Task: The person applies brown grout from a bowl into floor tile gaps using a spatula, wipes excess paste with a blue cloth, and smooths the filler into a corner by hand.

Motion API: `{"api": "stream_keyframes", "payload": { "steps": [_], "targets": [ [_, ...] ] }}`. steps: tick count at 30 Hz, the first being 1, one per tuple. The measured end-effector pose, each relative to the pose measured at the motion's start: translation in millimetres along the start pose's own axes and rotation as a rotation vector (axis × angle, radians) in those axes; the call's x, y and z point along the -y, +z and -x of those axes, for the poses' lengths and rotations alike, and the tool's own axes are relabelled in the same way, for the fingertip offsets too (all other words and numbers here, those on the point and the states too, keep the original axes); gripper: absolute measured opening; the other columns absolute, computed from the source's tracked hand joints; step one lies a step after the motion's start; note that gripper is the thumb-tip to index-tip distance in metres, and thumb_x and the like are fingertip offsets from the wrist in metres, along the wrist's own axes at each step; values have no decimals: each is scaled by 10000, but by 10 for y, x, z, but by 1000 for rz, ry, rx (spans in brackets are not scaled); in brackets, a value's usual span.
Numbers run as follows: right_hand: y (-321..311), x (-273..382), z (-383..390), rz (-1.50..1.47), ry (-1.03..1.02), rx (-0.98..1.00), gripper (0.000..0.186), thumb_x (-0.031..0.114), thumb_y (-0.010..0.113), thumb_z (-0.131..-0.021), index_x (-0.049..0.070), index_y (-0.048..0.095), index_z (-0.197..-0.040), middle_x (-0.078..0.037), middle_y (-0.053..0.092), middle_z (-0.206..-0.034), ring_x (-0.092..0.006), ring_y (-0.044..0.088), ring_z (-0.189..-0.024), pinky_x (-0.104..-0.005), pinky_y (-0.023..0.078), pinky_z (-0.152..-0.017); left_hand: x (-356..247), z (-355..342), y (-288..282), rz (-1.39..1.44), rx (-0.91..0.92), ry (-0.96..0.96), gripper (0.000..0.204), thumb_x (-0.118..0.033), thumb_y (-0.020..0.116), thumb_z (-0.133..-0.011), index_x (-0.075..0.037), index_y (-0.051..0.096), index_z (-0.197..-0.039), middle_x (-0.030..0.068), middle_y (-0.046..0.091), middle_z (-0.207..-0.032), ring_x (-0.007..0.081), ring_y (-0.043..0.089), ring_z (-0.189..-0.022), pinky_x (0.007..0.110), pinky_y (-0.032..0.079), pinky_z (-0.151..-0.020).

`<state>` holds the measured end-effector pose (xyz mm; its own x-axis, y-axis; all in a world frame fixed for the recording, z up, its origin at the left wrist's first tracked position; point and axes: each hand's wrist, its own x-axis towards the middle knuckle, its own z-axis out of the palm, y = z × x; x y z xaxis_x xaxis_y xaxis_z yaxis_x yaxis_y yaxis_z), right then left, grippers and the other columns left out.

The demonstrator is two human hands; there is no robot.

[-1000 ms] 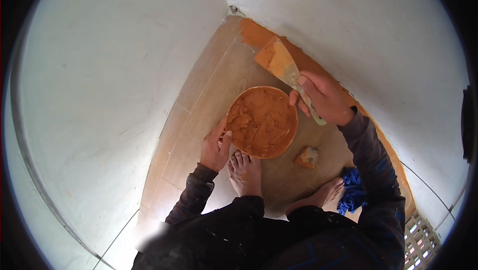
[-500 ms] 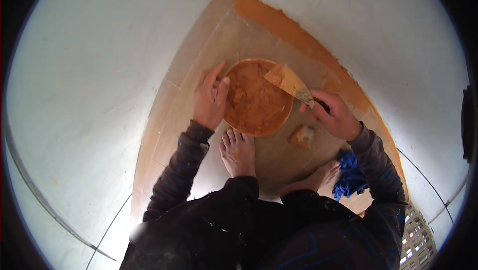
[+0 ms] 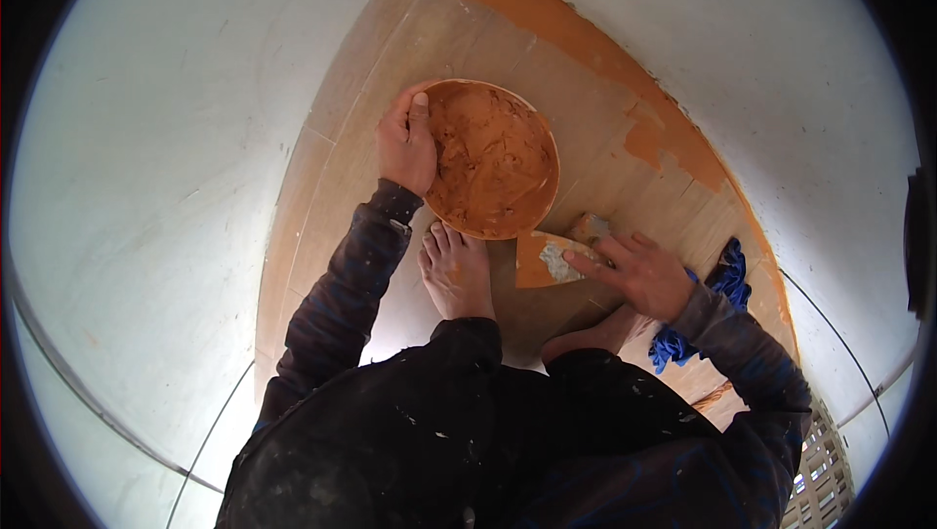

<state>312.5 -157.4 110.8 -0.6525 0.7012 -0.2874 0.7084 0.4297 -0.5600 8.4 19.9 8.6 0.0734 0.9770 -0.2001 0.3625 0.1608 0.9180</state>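
Note:
My left hand (image 3: 408,143) grips the left rim of a round bucket (image 3: 532,114) holding lumpy orange paste, beside my left bare foot (image 3: 454,275). Below the bucket's right side, a wide putty knife (image 3: 537,256) lies low near the floor, its blade smeared orange and pale. My right hand (image 3: 639,275) is over it, fingers spread and touching it; its handle is largely hidden. A small orange-stained lump (image 3: 589,223) sits just behind the knife.
White walls (image 3: 156,119) enclose a narrow wood-look plank floor (image 3: 361,61). An orange band (image 3: 576,31) runs along the right wall's base. A crumpled blue cloth (image 3: 727,270) lies by my right foot (image 3: 581,339). A latticed plastic piece (image 3: 820,461) shows at lower right.
My right hand has lowered the putty knife from over the bucket to near the floor and loosened its grip. My left hand has closed on the rim again. The view has shifted.

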Motion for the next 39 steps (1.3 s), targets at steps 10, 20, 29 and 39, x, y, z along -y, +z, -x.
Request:
{"api": "stream_keyframes", "payload": {
  "steps": [10, 20, 29, 39],
  "targets": [
    [-369, 295, -481, -399, 307, -40, 195, 78, 556, -968, 14, 601, -1147, -213, 671, -879, -445, 636, -865, -517, 522, -733, 150, 7, -19, 24, 2, 72, 301, -229, 521, -1081, -30, 709, -1205, 170, 707, -1079, 271, 656, -1029, 366, 484, -944],
    [-632, 167, -617, -1090, 290, 298, 159, 130, 513, -1013, 20, 601, -1085, -192, 618, -792, -431, 613, -829, -447, 493, -769, 130, 29, -50, 24, -23, 106, 302, -229, 526, -1070, -40, 725, -1195, 169, 711, -1071, 295, 647, -1022, 381, 475, -953],
    [-783, -509, -1380, -103, 279, -527, 439, 85, 546, -995, 98, 567, -1433, -108, 593, -1038, -316, 634, -888, -431, 525, -744, 47, 42, -83, -21, 23, 100, 328, -265, 515, -1074, -56, 732, -1204, 149, 725, -1068, 283, 631, -1040, 394, 459, -968],
    [-647, -1070, -2234, 130, 358, -536, 436, 73, 536, -995, 144, 575, -1423, -103, 587, -1075, -327, 650, -928, -459, 556, -782, 45, 36, -84, -51, 30, 101, 290, -218, 538, -1055, -55, 731, -1197, 140, 713, -1046, 281, 621, -1017, 388, 451, -951]
  ]
}}
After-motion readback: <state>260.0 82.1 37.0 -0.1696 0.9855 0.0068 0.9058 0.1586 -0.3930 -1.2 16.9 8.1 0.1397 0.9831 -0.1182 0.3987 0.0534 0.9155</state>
